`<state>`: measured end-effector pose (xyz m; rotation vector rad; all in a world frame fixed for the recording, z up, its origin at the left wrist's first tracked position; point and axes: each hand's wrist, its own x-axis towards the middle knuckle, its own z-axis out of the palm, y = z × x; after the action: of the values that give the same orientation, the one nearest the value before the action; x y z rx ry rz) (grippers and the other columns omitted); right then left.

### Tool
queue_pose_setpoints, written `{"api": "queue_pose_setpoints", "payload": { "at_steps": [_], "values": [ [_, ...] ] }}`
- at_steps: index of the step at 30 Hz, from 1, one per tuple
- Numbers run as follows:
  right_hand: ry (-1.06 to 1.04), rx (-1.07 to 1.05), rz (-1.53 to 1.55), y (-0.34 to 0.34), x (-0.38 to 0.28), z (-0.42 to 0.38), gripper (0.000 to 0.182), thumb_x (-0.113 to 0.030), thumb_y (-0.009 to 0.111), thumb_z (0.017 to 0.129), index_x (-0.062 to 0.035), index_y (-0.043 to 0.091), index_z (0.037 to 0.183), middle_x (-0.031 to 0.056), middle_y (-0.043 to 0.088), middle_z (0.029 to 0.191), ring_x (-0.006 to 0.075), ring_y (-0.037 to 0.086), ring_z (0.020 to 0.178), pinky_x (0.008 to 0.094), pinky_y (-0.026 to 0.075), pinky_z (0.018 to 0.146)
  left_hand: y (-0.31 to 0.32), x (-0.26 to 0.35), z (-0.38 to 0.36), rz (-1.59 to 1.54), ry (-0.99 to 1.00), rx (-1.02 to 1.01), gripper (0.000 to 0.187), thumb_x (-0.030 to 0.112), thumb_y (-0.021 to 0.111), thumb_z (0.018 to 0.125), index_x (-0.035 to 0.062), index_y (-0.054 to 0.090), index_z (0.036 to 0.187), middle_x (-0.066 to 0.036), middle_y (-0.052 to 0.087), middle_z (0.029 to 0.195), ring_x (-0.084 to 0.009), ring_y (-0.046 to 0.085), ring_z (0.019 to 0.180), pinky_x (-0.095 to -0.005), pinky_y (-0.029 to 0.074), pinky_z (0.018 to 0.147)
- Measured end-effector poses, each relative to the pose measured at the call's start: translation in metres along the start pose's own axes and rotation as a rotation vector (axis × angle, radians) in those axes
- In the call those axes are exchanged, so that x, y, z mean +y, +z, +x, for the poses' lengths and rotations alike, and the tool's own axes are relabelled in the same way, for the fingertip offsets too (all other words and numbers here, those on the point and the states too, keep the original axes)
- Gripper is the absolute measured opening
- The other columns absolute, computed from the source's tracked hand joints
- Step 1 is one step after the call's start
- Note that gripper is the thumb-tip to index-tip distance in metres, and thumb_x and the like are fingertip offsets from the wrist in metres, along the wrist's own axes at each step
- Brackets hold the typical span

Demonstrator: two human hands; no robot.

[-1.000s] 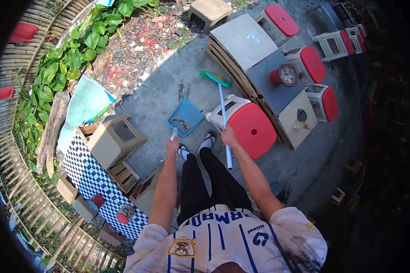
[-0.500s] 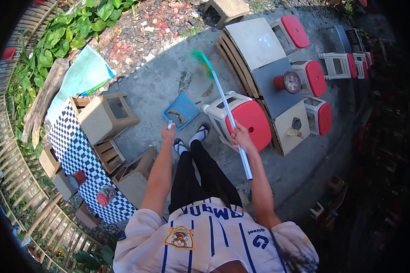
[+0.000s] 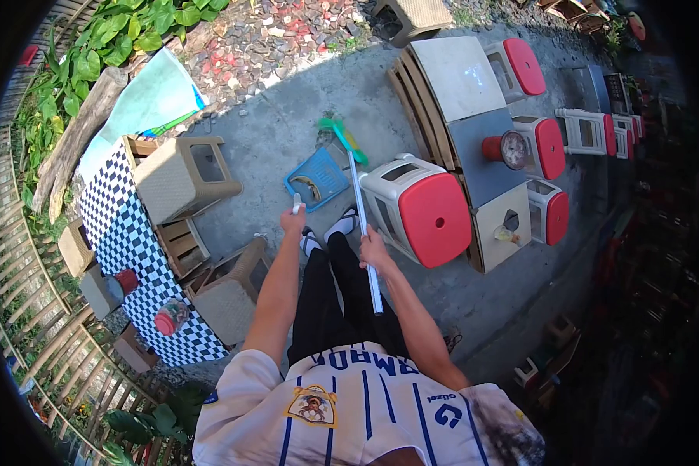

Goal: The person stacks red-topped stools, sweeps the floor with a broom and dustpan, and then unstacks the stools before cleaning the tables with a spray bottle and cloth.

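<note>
My left hand [image 3: 293, 221] grips the white handle of a blue dustpan [image 3: 317, 179] that rests on the concrete just ahead of my feet, with some debris in it. My right hand [image 3: 372, 247] is closed around the pale blue stick of a broom [image 3: 359, 206]. The broom's green bristle head [image 3: 342, 133] lies on the ground just beyond the dustpan, to its right. A red-topped white plastic stool [image 3: 419, 208] lies on its side right beside the broom stick.
A checkered-cloth table [image 3: 132, 248] with tan stools [image 3: 185, 177] tipped on it stands to my left. To the right are flat-topped tables [image 3: 462, 93] and more red stools [image 3: 547, 147]. A bamboo fence [image 3: 23, 295], plants and a pebble bed border the far left.
The broom head swung out to the far side and has come back down beside the dustpan. My right hand moved in closer to my legs. My left hand stayed on the dustpan handle.
</note>
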<state>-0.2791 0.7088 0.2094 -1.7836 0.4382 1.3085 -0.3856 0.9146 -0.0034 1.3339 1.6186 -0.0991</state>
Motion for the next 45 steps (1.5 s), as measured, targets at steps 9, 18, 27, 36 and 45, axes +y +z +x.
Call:
{"api": "queue_pose_setpoints", "payload": {
  "at_steps": [9, 18, 27, 36, 45],
  "values": [
    [0.146, -0.278, 0.175, -0.016, -0.006, -0.103, 0.056, -0.015, 0.037, 0.1, -0.0173, 0.017, 0.152, -0.0024, 0.036, 0.063, 0.0067, 0.034, 0.044, 0.0253, 0.036, 0.037, -0.008, -0.034, 0.02, -0.115, 0.006, -0.066, 0.041, 0.038, 0.077, 0.074, 0.0014, 0.071, 0.091, -0.013, 0.069, 0.081, -0.0259, 0.067, 0.076, -0.0391, 0.051, 0.071],
    [-0.156, -0.012, -0.245, 0.015, 0.016, -0.084, 0.055, -0.017, 0.038, 0.099, -0.0096, 0.022, 0.15, 0.003, 0.046, 0.066, 0.0125, 0.046, 0.045, 0.0306, 0.045, 0.04, -0.018, -0.066, 0.018, -0.011, -0.004, -0.155, 0.04, 0.036, 0.077, 0.075, -0.0003, 0.069, 0.091, -0.011, 0.068, 0.078, -0.0217, 0.065, 0.067, -0.0374, 0.05, 0.065],
    [0.123, -0.183, 0.02, 0.05, 0.069, -0.094, 0.056, -0.015, 0.037, 0.099, -0.0195, 0.017, 0.152, -0.0037, 0.034, 0.061, 0.0064, 0.033, 0.044, 0.0251, 0.036, 0.038, -0.021, -0.017, -0.031, -0.133, 0.021, -0.209, 0.033, 0.03, 0.075, 0.079, -0.0016, 0.067, 0.086, -0.009, 0.066, 0.07, -0.0187, 0.065, 0.062, -0.0332, 0.049, 0.056],
    [0.165, -0.313, 0.31, 0.006, 0.05, -0.153, 0.058, -0.014, 0.039, 0.099, -0.0251, 0.018, 0.152, -0.0024, 0.037, 0.068, 0.0062, 0.033, 0.048, 0.0222, 0.032, 0.039, -0.059, -0.012, -0.05, -0.327, -0.096, -0.262, 0.028, 0.024, 0.07, 0.085, -0.0024, 0.063, 0.093, -0.007, 0.061, 0.067, -0.0149, 0.057, 0.054, -0.0307, 0.044, 0.049],
    [-0.005, -0.288, 0.321, -0.032, 0.013, -0.194, 0.059, -0.012, 0.039, 0.098, -0.0221, 0.017, 0.152, -0.0024, 0.039, 0.069, 0.0059, 0.033, 0.048, 0.022, 0.033, 0.039, -0.101, -0.002, -0.092, -0.531, -0.079, -0.33, 0.029, 0.022, 0.064, 0.09, 0.0077, 0.056, 0.113, -0.003, 0.057, 0.071, -0.0089, 0.053, 0.051, -0.0209, 0.04, 0.041]
  ]
}}
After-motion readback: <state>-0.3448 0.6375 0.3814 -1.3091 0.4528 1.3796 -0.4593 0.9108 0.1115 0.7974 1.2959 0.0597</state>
